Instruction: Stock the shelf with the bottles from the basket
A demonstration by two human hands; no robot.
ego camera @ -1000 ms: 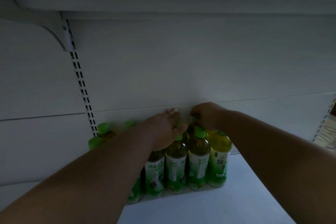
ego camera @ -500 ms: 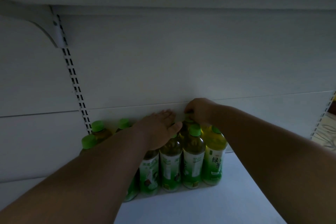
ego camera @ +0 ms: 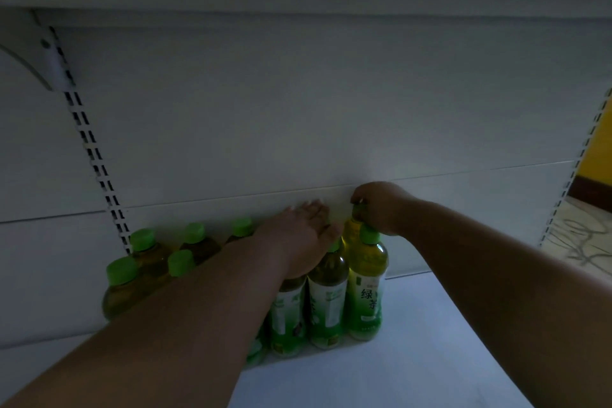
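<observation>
Head view, close, facing shelf (ego camera: 414,341)

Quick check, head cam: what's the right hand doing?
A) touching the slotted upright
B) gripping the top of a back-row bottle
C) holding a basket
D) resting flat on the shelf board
B: the right hand has its fingers curled in a grip on the top of the back bottle, behind the front yellow-green bottle.

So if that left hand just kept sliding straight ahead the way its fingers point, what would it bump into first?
Most likely the white back panel of the shelf. The left hand lies flat over the bottle tops with fingers aimed at it, and nothing shows in between, though depth is hard to judge in this dim view.
</observation>
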